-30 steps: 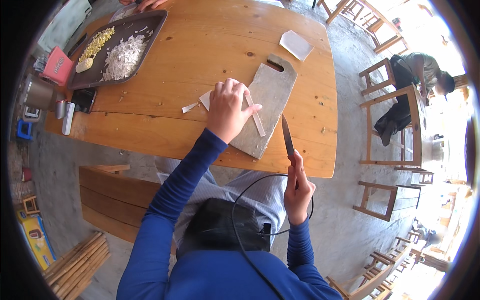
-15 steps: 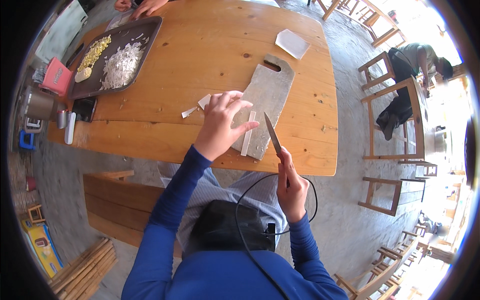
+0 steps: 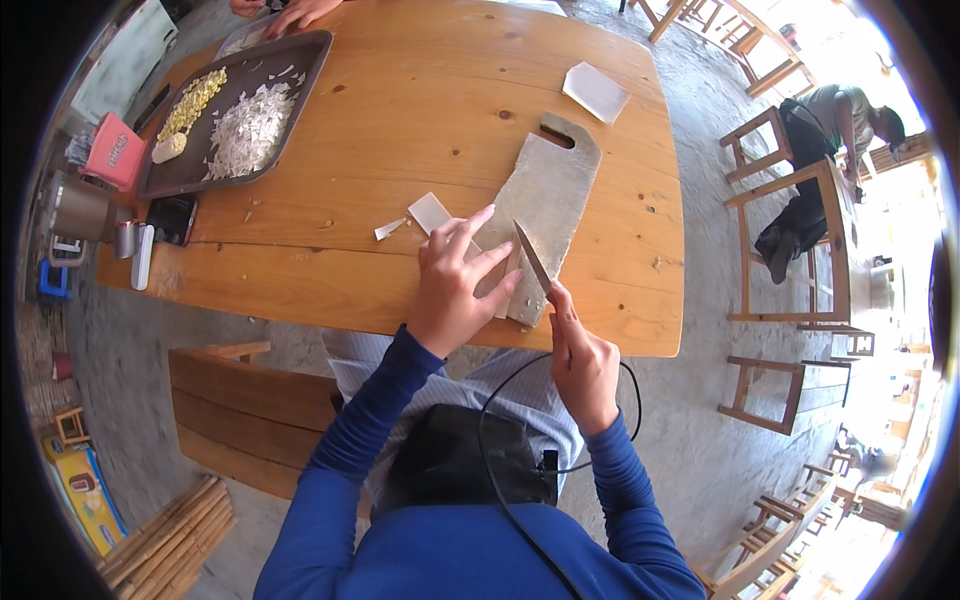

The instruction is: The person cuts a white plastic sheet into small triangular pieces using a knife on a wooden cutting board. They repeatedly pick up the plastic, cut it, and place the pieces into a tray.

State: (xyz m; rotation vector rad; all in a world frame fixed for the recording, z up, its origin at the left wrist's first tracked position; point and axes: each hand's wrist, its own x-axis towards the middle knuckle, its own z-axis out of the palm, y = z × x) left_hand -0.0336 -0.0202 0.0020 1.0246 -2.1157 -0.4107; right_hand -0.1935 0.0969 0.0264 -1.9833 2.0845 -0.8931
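Observation:
A grey cutting board [image 3: 560, 180] with a slot handle lies at the table's near right. A pale, thin strip [image 3: 514, 270] rests along its near left part. My left hand [image 3: 455, 292] is over that edge, fingers stretched and spread, its thumb and fingertips at the strip; whether they press on it I cannot tell. In my right hand [image 3: 585, 370] is a small pointed knife [image 3: 533, 256], its blade slanting over the board beside the strip. A white rectangular piece [image 3: 428, 212] and a small scrap [image 3: 389, 229] lie left of the board.
A dark tray [image 3: 222, 112] at the far left bears pale shreds [image 3: 252, 130] and yellow bits [image 3: 193, 102]. Another person's hand [image 3: 300, 15] shows behind it. A white sheet-like piece [image 3: 596, 92] lies beyond the board. A phone [image 3: 172, 219] and pink container [image 3: 114, 152] stand left.
My left hand has come down and right, its fingers now at the strip. The knife has shifted slightly left, its blade closer to the strip.

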